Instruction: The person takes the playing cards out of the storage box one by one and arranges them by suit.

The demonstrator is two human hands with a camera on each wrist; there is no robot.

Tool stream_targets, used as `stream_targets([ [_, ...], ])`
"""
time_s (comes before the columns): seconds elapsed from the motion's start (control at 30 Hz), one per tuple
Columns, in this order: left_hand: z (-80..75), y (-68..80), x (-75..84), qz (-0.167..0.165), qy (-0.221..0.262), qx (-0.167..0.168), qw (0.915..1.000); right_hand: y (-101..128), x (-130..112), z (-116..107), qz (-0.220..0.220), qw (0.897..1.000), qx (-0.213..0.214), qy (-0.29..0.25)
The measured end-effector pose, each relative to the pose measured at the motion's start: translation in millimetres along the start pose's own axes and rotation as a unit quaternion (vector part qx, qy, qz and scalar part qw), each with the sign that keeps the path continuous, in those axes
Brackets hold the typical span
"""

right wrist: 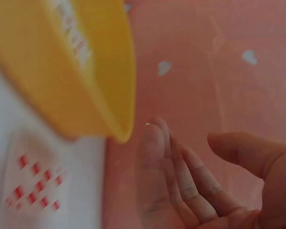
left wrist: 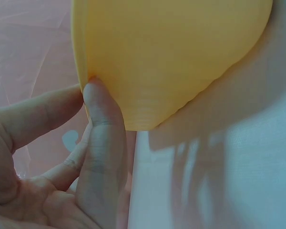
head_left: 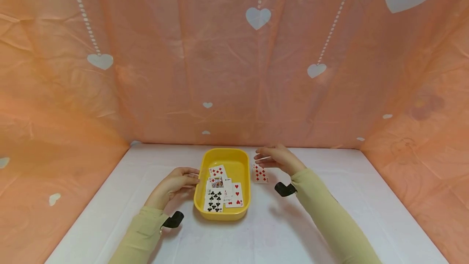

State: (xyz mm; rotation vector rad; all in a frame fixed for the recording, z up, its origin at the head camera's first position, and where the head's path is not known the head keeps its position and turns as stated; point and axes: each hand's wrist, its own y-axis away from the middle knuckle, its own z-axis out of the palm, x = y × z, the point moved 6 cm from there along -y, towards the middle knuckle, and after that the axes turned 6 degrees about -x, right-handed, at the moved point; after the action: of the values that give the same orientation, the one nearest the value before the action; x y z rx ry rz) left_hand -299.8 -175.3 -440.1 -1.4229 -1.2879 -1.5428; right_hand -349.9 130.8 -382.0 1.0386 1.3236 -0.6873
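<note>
A yellow tray (head_left: 243,162) stands in the middle of the white table and holds several face-up playing cards (head_left: 220,190). My left hand (head_left: 177,181) is at the tray's left rim, which it pinches between thumb (left wrist: 101,119) and forefinger; the tray's outer wall (left wrist: 171,57) fills the left wrist view. A red diamonds card (head_left: 260,173) lies face up on the table just right of the tray, also seen blurred as the card (right wrist: 33,183). My right hand (head_left: 275,158) hovers just above and behind that card, its fingers (right wrist: 157,176) straight and holding nothing.
The white table (head_left: 329,182) is walled on three sides by an orange sheet with white hearts (head_left: 258,17). A black wrist strap (head_left: 285,189) sits on each forearm. The tray's right wall (right wrist: 86,81) is close to my right hand.
</note>
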Motion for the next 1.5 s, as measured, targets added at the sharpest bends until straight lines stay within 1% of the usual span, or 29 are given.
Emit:
stream_targets([
  [0.1, 0.1, -1.3, -1.5, -0.009, -0.001, 0.007, 0.9999, -6, -12, 11, -0.002, 1.000, -0.010, -0.008],
  [0.17, 0.8, -1.1, -1.7, -0.010, -0.001, 0.004, 0.9999, -11, -18, 18, -0.002, 1.000, -0.016, -0.013],
  [0.37, 0.4, -1.1, -1.5, -0.014, -0.001, 0.005, 0.9999, -24, -26, 39, 0.002, 0.999, -0.030, -0.023],
  [0.53, -0.9, -0.6, 0.0, -0.011, -0.001, 0.007, 0.9999, -35, -20, 61, 0.003, 0.998, -0.049, -0.025],
  [0.63, -2.1, -0.6, 0.0, -0.010, 0.000, 0.012, 0.9999, -42, -12, 74, 0.018, 0.998, -0.059, -0.019],
  [0.8, -2.6, 0.1, 0.9, -0.007, -0.003, 0.009, 0.9999, -51, 2, 89, 0.047, 0.997, -0.057, -0.007],
  [0.97, -2.2, 1.8, 1.5, -0.003, -0.003, 0.000, 1.0000, -56, 16, 98, 0.056, 0.997, -0.057, -0.003],
  [1.13, -1.4, 1.4, 2.3, 0.008, 0.003, -0.010, 0.9999, -59, 26, 102, 0.061, 0.997, -0.048, 0.003],
  [1.23, -1.1, 0.4, 1.5, 0.010, 0.009, -0.013, 0.9998, -60, 30, 102, 0.072, 0.997, -0.040, 0.008],
  [1.33, -0.8, 0.2, 0.6, 0.006, 0.013, -0.012, 0.9998, -60, 33, 103, 0.078, 0.996, -0.032, 0.027],
  [1.5, -0.4, 1.2, 0.6, 0.003, 0.011, -0.010, 0.9999, -61, 35, 106, 0.091, 0.994, -0.032, 0.055],
])
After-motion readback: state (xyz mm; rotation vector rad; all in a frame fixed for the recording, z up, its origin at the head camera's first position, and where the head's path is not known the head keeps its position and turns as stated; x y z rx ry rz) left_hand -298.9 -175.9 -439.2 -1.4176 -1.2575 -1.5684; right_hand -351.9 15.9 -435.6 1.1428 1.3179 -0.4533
